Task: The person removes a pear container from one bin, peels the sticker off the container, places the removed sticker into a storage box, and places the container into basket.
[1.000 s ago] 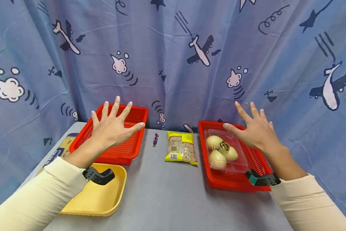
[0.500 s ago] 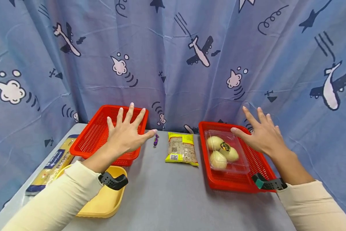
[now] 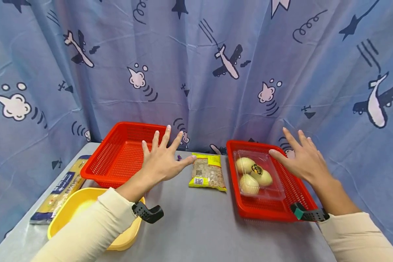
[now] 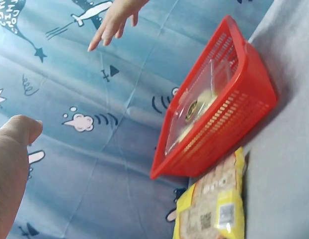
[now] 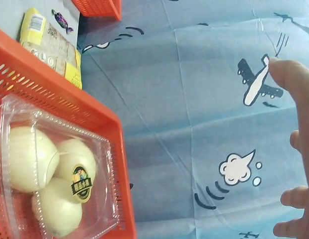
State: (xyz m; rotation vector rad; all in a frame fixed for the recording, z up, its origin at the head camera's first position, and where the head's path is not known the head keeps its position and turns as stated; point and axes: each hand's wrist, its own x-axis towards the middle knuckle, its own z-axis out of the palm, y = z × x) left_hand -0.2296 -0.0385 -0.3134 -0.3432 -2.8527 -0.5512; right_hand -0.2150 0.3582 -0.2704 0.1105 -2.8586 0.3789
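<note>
1. I see the yellow snack packet (image 3: 207, 171) lying flat on the grey table (image 3: 196, 225), between the two red baskets and just right of my left hand.
2. My left hand (image 3: 161, 162) hovers with its fingers spread and straight, holding nothing; its thumb tip points at the packet's left edge, though I cannot tell whether it touches.
3. A small purple candy (image 3: 179, 158) lies just behind the left fingers, mostly hidden by them in the head view; the right wrist view shows it beside the packet's far end.
4. The left red basket (image 3: 124, 154) stands just left of that hand.
5. My right hand (image 3: 302, 160) is also flat and spread, gripping nothing, held above the far right part of the right red basket (image 3: 268, 214).
6. In that basket lies a clear plastic clamshell (image 3: 260, 174) with three pale round fruits, one bearing a dark sticker.
7. Near my left sleeve (image 3: 94, 225) sits a yellow tray (image 3: 68, 207), and left of it a long pasta packet (image 3: 57, 193).
8. A blue curtain (image 3: 196, 65) printed with aeroplanes hangs behind the table.
</note>
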